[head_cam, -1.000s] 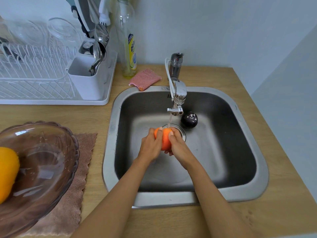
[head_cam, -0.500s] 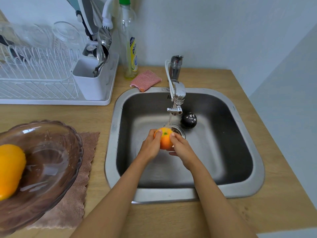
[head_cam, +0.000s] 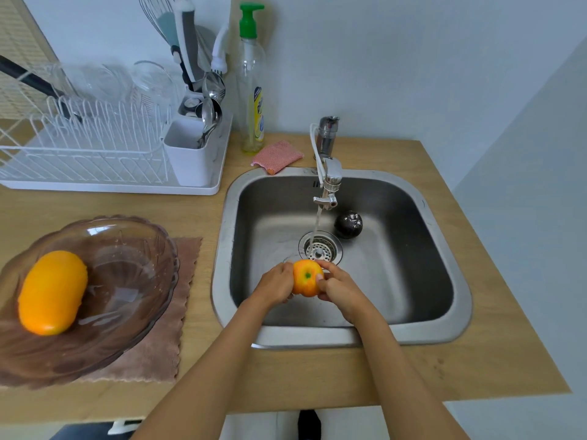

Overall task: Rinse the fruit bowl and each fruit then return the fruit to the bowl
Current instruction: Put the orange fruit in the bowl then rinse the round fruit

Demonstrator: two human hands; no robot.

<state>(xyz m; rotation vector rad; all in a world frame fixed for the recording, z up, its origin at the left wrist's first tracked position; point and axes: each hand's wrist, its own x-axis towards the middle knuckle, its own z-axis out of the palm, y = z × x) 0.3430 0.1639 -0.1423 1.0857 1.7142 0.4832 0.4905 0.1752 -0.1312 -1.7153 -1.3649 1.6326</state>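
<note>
orange fruit [head_cam: 306,277] held over sink [head_cam: 413,335] basin, near drain [head_cam: 320,247], green stem end up. left hand [head_cam: 274,285] and right hand [head_cam: 341,289] both curled round it from either side. water stream [head_cam: 316,225] from tap [head_cam: 328,182] falls onto drain, just beyond fruit. dark round fruit [head_cam: 348,224] lies in sink beside drain. glass bowl [head_cam: 133,258] on brown cloth [head_cam: 165,350] on wooden surface [head_cam: 203,214], yellow fruit [head_cam: 52,292] inside.

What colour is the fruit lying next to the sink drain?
The fruit is very dark, nearly black, with pale wet speckles, seen from the head view.
</note>
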